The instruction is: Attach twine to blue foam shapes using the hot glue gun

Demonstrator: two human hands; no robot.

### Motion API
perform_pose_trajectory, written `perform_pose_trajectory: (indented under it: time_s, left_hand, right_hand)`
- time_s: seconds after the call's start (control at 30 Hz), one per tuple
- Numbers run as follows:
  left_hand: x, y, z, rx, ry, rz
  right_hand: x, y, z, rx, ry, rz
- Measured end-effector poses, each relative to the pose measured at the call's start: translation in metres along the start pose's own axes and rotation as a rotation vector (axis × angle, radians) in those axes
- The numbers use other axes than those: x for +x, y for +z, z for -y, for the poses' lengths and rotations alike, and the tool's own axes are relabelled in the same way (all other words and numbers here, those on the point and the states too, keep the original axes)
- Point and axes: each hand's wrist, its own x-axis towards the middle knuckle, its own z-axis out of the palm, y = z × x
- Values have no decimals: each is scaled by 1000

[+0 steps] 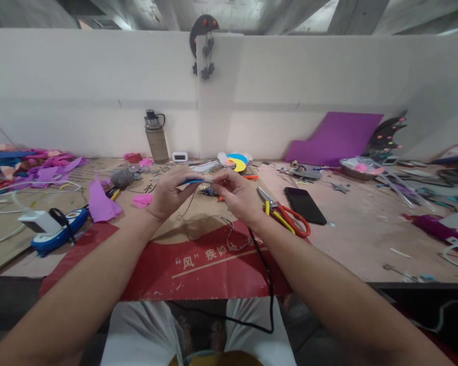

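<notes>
My left hand (pixel 171 192) is closed, pinching a thin, flat blue piece (pixel 193 181) between thumb and fingers. Facing it, my right hand (pixel 239 197) has its thumb and fingertips pressed together at the piece's right end. What those right fingertips grip is too small to make out. A thin grey thread (pixel 233 239) lies in loose curls on the red and brown cardboard (pixel 148 274) below both hands. Red-handled scissors (pixel 294 219) and yellow-handled pliers (pixel 281 222) rest beside my right wrist.
A black phone (pixel 305 205) lies right of the scissors. Behind my hands stand a bottle (pixel 156 137) and a small white clock (pixel 179 157). Purple felt scraps (pixel 102 201) and a blue power strip (pixel 61 236) are at left. A black cable (pixel 265 264) hangs over the front edge.
</notes>
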Motion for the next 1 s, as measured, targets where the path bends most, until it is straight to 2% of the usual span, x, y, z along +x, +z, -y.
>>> perform_pose_trajectory:
  time_s: [0.1,0.2,0.27,0.37,0.47,0.53,0.77,1.0]
  left_hand:
    - [-3,-10,-3,73,173,-4]
    - [-5,-15,-2,95,271,24]
    - [-5,-15,-3,72,242,42]
    - [-4,-13,-6,-11,100,41]
    - [-3,-12,-10,-91,3,-11]
    - [-3,-12,-10,-85,26,-34]
    - [-1,-13,-2,152,302,-31]
    - [2,-14,8,379,534,49]
  right_hand:
    - [-1,-1,5,-72,-200,44]
    - [-2,-3,7,-128,-297,66]
    - [-1,-5,7,-147,-331,72]
    - [-1,-6,7,-166,-340,77]
    - [-2,-6,7,-185,-301,84]
    - [-3,-5,7,-185,-257,90]
    - [-3,-3,6,-26,-87,200]
    - [1,-2,8,168,142,322]
